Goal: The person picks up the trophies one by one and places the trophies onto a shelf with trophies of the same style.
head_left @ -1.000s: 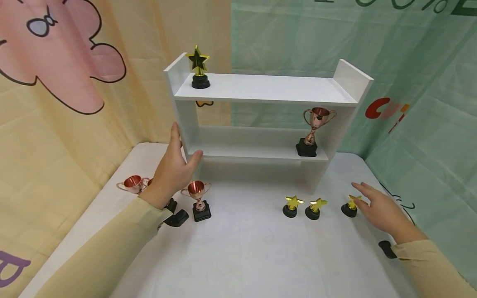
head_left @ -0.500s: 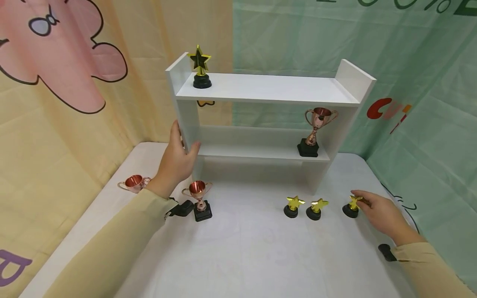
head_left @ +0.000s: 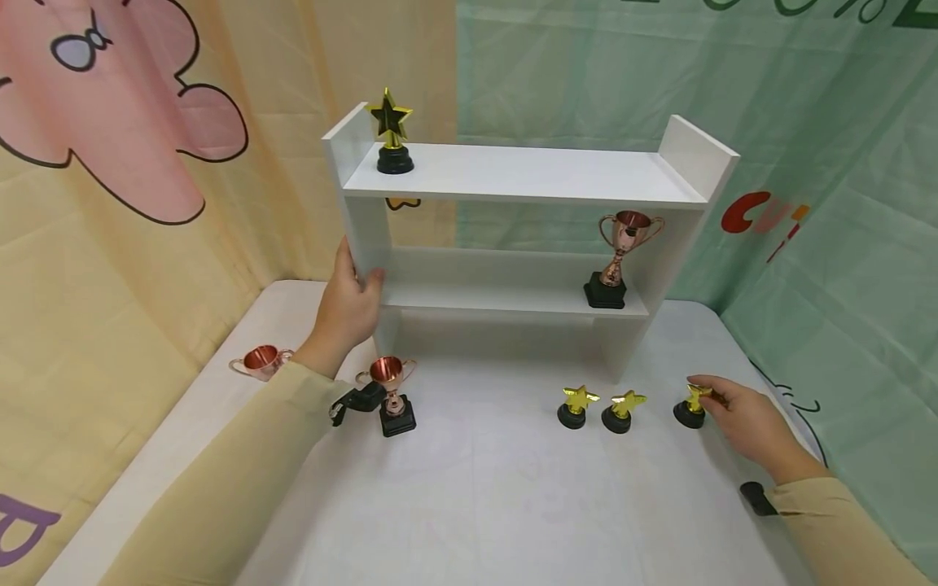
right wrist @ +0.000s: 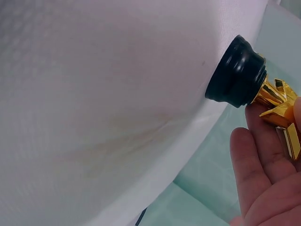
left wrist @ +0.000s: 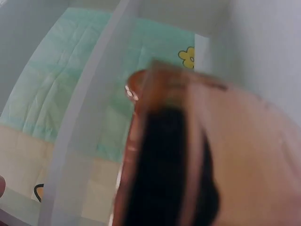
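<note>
My left hand [head_left: 346,303] holds the left side panel of the white shelf [head_left: 506,311], thumb at its front edge and fingers along the outside. A gold star trophy [right wrist: 273,96] with a round black base stands at the table's right side; my right hand [head_left: 755,419] pinches its star between thumb and fingers. Just below my left hand stands a copper-coloured cup trophy [head_left: 394,404], blurred and close in the left wrist view. Another cup trophy [head_left: 261,360] lies beyond my left forearm, partly hidden.
Two small gold star trophies, a left one [head_left: 572,411] and a right one [head_left: 619,415], stand before the shelf. A larger star trophy [head_left: 394,159] is on the top board, a cup trophy [head_left: 607,289] on the middle board. Printed curtains [head_left: 550,81] surround the white table [head_left: 498,505].
My right hand has closed its fingers on the star trophy, which stays in place. My left thumb has drawn in against the shelf's side panel, and the left wrist has shifted slightly right.
</note>
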A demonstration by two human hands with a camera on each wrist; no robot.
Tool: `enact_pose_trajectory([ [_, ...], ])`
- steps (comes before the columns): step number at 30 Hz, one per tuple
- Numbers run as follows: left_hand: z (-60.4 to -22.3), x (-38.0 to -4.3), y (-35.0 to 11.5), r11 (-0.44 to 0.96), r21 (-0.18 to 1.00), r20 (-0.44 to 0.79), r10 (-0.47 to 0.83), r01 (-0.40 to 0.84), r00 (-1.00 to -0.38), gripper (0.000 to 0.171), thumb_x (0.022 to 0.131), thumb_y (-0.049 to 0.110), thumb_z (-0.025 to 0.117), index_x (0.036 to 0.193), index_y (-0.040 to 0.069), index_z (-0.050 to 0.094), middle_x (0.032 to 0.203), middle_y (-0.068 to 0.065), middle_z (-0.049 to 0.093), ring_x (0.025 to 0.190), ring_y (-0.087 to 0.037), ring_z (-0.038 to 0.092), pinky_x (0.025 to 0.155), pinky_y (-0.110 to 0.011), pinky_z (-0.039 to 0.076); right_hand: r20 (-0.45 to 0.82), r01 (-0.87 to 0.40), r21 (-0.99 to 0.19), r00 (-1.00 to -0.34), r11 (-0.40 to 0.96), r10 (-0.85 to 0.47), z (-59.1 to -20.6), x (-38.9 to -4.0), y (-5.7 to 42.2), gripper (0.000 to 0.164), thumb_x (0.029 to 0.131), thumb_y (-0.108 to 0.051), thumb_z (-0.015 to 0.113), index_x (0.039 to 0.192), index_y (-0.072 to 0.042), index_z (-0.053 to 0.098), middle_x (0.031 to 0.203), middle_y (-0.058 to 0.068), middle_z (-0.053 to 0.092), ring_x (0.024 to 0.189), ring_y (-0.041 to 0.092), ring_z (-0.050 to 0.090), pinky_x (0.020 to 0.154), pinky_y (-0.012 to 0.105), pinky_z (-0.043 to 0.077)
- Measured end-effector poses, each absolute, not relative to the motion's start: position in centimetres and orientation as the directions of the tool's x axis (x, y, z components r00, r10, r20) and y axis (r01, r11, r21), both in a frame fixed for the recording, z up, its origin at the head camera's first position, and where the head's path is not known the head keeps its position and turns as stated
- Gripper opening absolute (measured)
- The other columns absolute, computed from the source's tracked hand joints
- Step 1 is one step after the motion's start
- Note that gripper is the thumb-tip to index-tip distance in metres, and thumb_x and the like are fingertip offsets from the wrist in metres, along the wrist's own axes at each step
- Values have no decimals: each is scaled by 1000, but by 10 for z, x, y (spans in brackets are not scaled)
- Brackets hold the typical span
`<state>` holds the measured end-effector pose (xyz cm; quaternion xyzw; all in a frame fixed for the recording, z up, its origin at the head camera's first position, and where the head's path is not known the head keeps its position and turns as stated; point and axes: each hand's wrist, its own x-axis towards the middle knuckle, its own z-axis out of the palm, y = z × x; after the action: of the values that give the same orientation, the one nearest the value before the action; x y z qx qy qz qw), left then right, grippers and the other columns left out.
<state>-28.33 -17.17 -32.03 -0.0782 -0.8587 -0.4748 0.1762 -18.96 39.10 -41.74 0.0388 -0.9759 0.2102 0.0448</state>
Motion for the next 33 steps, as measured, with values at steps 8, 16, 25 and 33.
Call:
enact_pose_trajectory([
  [8,-325,-288,-175,588,768,350,-55,252,-935,63,112,24,41,169,17,14,156,-30,47,145,-49,47,119,-66,36,91,-72,-407,-995,911,-38,-418,-192,391,38,107,-10,58,144,-2,57,131,36,65,67,17,52,51,29,40],
  [16,-327,-289,-173,647,728,345,-64,224,-936,58,112,26,39,166,17,19,154,-30,51,139,-50,53,114,-67,41,91,-58,-388,-996,920,-25,-420,-193,390,36,105,-9,61,140,-1,60,130,36,66,82,26,66,56,29,46],
  [25,-328,-290,-172,662,713,354,-55,231,-934,59,112,25,38,166,15,18,152,-32,52,136,-51,55,111,-68,43,81,-52,-361,-996,931,-25,-418,-194,390,36,104,-9,63,138,1,61,130,36,66,93,35,69,62,32,49],
  [33,-328,-290,-173,666,715,337,-61,213,-940,62,112,25,37,168,15,12,153,-33,51,136,-52,55,111,-68,43,73,-67,-349,-996,935,-44,-414,-194,388,36,104,-8,62,139,2,61,132,36,65,85,28,66,57,29,45],
])
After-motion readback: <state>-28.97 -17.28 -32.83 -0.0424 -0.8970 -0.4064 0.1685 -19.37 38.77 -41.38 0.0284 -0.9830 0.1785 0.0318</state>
